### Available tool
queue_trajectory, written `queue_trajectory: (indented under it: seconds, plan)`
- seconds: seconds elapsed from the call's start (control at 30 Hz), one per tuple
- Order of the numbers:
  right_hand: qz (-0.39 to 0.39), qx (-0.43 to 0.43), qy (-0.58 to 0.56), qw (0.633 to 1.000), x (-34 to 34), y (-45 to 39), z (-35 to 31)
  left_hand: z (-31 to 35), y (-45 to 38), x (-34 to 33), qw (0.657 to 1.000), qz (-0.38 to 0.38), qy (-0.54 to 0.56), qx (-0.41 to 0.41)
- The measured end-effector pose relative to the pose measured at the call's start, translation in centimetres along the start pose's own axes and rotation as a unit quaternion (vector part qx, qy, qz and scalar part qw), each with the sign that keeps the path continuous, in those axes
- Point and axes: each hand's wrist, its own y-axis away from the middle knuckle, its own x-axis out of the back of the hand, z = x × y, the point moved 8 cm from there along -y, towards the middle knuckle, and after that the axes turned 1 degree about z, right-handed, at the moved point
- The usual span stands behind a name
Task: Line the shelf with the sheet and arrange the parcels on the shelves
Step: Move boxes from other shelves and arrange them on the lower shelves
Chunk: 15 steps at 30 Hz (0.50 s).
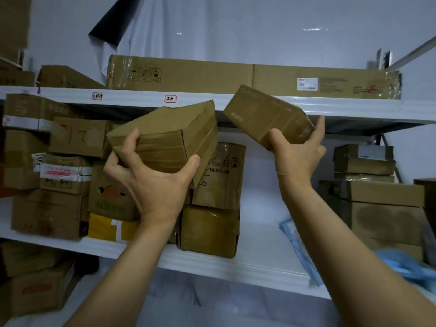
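Note:
My left hand (153, 182) grips a taped brown cardboard parcel (169, 135) from below, tilted up in front of the middle shelf. My right hand (298, 156) holds a second, smaller brown parcel (266, 114), tilted against the front edge of the upper shelf (354, 109). A white sheet (257, 237) covers the bare part of the middle shelf between the stacks. Two stacked parcels (212, 208) stand on it just behind my left hand.
A long flat carton (254, 76) lies on the upper shelf. Several brown boxes (56, 180) and a yellow parcel (111, 228) crowd the middle shelf's left; more boxes (377, 197) stack at right. Blue plastic (405, 265) lies at the right edge. Boxes (30, 286) sit below left.

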Motion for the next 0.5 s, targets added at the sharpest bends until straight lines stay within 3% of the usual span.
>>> queue_trajectory:
  seconds: [0.23,0.5]
  plan:
    - [0.045,-0.057,0.051,0.996,6.1,3.0,5.0,1.6,7.8,-2.7,0.994,-0.102,0.033,0.023]
    - [0.052,0.003,0.288,0.956,14.2,6.9,9.5,0.4,18.6,-4.6,0.977,-0.208,-0.016,0.033]
